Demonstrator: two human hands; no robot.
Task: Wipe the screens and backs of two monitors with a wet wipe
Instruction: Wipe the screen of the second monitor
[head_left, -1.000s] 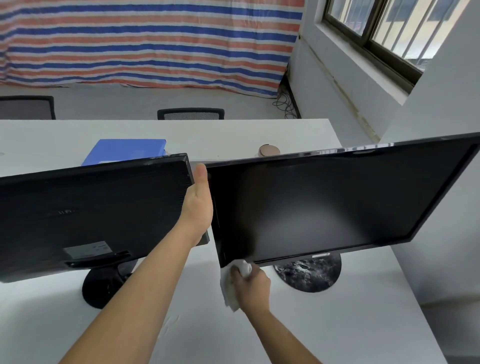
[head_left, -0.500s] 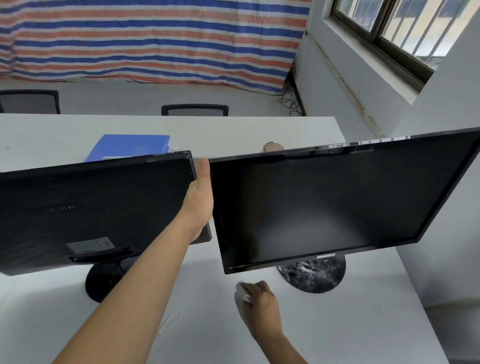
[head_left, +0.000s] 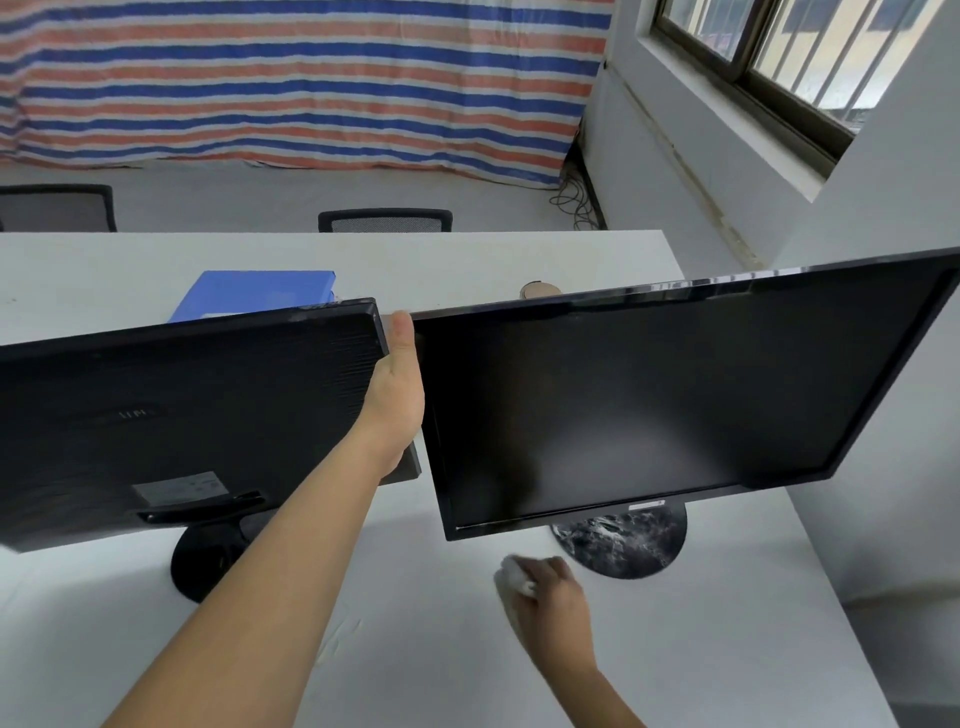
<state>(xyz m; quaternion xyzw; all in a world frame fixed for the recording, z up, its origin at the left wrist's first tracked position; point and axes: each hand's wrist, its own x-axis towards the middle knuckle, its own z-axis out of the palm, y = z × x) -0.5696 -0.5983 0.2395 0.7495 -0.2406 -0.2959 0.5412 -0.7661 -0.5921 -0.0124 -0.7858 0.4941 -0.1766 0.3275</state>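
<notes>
My right hand (head_left: 551, 603) has its fingers curled round the bunched white wet wipe (head_left: 514, 576), which pokes out on the thumb side. The hand is low over the bench (head_left: 737, 654), and I cannot tell whether it touches the surface.

The relation that matters is up and away. The dark screen of the right-hand monitor (head_left: 649, 410) stands above and beyond this hand, and its lower left corner is the nearest part, just up and to the left of the knuckles. The marbled stand base (head_left: 623, 543) sits just beyond the hand, a little to its right. The panel's long axis runs away to the right of the hand, rising as it goes, so I judge a sideways stroke would have to climb with it.

My left hand (head_left: 397, 400) is at the gap between the two panels, thumb upright along the right-hand monitor's left edge. Its fingers are hidden behind, but I judge it grips that edge to steady the panel. The left-hand monitor (head_left: 182, 415) shows me its back, off to the left of that hand. The wipe hand is the nearer one to the screen face.
</notes>
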